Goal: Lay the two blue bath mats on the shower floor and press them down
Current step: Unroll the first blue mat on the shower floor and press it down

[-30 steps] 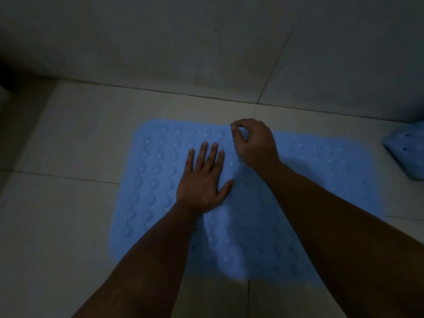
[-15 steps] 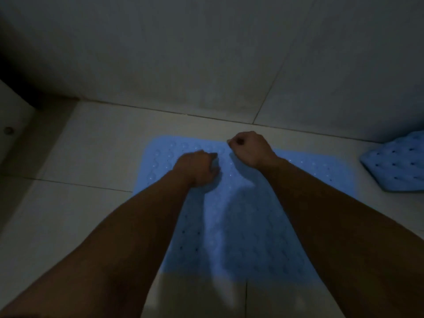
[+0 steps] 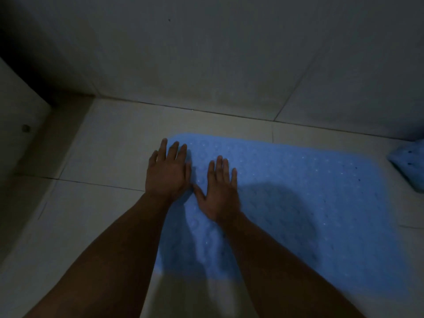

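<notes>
At the far left corner of the flat blue dimpled rubber bath mat [image 3: 286, 203], left hand [image 3: 168, 174] and right hand [image 3: 220, 191] press side by side, fingers straight. Its long axis runs rightward, where the second, crumpled blue mat [image 3: 410, 167] waits, nearer the right hand.

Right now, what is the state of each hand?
Left hand: open, flat at the blue mat's left edge.
Right hand: open, flat on the mat.
</notes>
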A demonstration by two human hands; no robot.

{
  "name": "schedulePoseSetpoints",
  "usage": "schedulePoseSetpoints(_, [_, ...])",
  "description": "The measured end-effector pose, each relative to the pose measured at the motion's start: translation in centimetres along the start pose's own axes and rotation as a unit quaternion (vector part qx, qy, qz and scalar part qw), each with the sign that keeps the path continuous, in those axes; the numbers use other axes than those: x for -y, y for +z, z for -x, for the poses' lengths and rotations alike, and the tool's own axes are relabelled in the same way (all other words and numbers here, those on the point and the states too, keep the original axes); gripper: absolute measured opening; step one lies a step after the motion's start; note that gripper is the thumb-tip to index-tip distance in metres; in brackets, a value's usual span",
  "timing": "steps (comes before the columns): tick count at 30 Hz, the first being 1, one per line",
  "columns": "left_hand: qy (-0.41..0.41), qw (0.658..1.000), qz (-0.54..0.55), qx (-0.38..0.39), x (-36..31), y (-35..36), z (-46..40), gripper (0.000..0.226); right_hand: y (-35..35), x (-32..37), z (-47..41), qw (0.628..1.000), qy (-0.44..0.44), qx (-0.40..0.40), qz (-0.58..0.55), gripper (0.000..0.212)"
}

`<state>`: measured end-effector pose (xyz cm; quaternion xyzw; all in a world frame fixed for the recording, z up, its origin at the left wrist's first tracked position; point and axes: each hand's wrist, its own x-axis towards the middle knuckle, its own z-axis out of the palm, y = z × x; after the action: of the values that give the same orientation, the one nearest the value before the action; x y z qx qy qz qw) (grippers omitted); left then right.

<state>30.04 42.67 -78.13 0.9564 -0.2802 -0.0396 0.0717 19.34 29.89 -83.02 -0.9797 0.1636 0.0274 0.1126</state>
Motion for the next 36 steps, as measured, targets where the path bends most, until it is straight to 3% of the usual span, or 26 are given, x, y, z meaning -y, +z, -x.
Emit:
schedulePoseSetpoints(5, [-0.004,1.000,-0.003,0.012,0.9,1.0,-0.2,0.066,0.2,0.3,0.0,0.999,0.005,-0.051,0.000,0.084])
schedulePoseSetpoints(11, [-0.016,1.000,0.003,0.021,1.3,0.9,-0.3,0.068,0.0,0.3,-0.2,1.000,0.013,-0.023,-0.009,0.093])
schedulePoseSetpoints(13, [-0.028,0.999,0.004,0.020,1.3,0.3,-0.2,0.069,-0.4,0.6,-0.4,0.999,0.018,0.002,-0.039,0.095])
schedulePoseSetpoints(16, [-0.037,0.999,0.009,0.017,1.2,-0.6,0.0,0.070,-2.7,0.7,-1.8,0.991,0.035,0.103,-0.072,0.095])
schedulePoseSetpoints(19, [-0.025,0.999,0.012,0.023,0.3,-1.1,0.0,0.071,-6.9,-0.2,-5.1,0.975,0.087,0.164,-0.124,0.083])
schedulePoseSetpoints(24, [0.031,0.999,0.004,0.038,-2.0,-0.4,-0.3,0.083,-11.8,-3.1,-7.3,0.974,0.112,0.002,-0.195,0.051])
schedulePoseSetpoints(30, [0.077,0.992,0.014,0.095,-4.9,3.9,1.4,0.090,-12.1,-6.1,-5.5,0.967,0.095,-0.060,-0.228,0.045])
schedulePoseSetpoints(36, [0.076,0.996,-0.004,0.039,-5.4,5.6,2.3,0.089,-9.6,-8.0,-6.0,0.950,0.056,-0.130,-0.279,0.030])
